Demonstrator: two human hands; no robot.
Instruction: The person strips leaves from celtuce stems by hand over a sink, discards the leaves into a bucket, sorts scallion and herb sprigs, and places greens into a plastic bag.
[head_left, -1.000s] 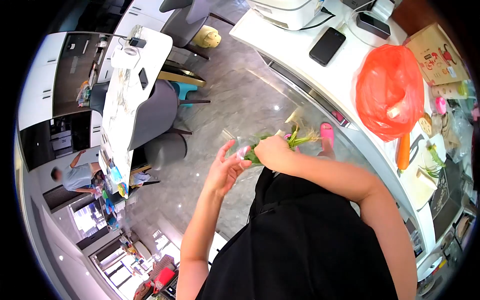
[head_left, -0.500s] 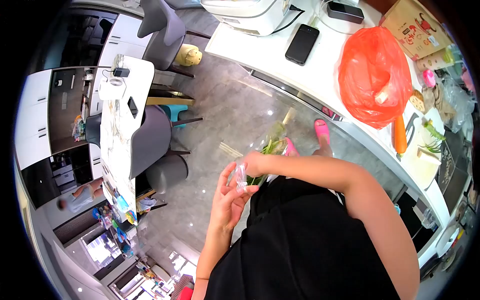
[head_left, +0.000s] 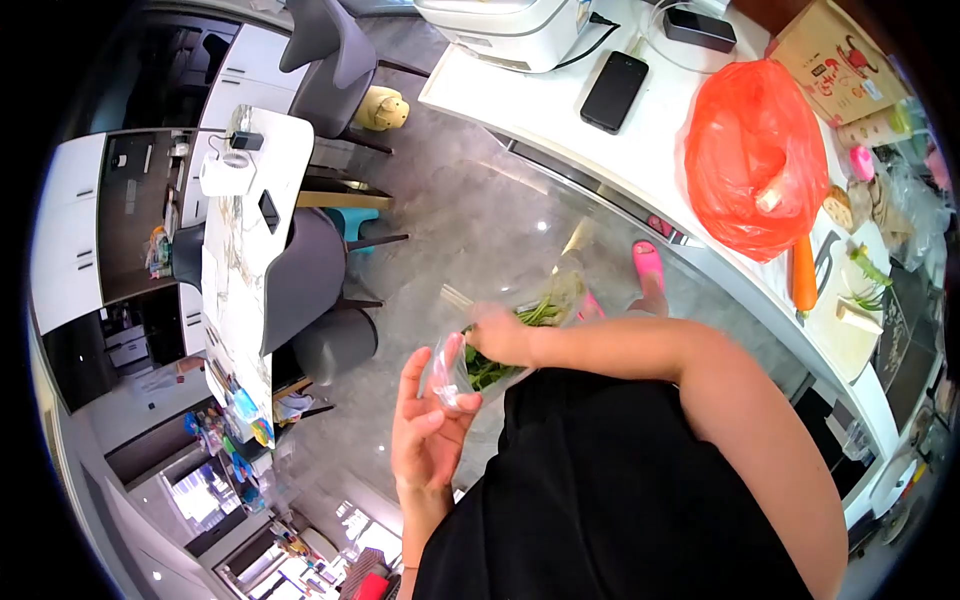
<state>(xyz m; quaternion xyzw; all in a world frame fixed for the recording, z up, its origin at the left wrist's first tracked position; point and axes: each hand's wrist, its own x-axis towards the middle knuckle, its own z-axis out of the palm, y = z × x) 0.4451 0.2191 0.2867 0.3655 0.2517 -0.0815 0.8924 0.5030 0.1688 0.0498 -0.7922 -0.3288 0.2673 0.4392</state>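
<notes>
A clear plastic bag with leafy green vegetables in it hangs in front of my black clothing, above the floor. Long green stems show through its far end. My left hand, palm up, has the bag's near end at its thumb and fingertips, and the film stretches between them. My right hand is curled over the upper side of the bag beside the leaves. It is blurred by motion, and its fingertips are hidden.
On the white counter at right are a black phone, a red plastic bag, a carrot, a knife and a cutting board. Grey chairs stand by a marble-patterned table at left.
My left hand has moved left and down with the bag's end, and its fingers are wider apart. My right hand has shifted slightly left. More of the leaves and stems shows now.
</notes>
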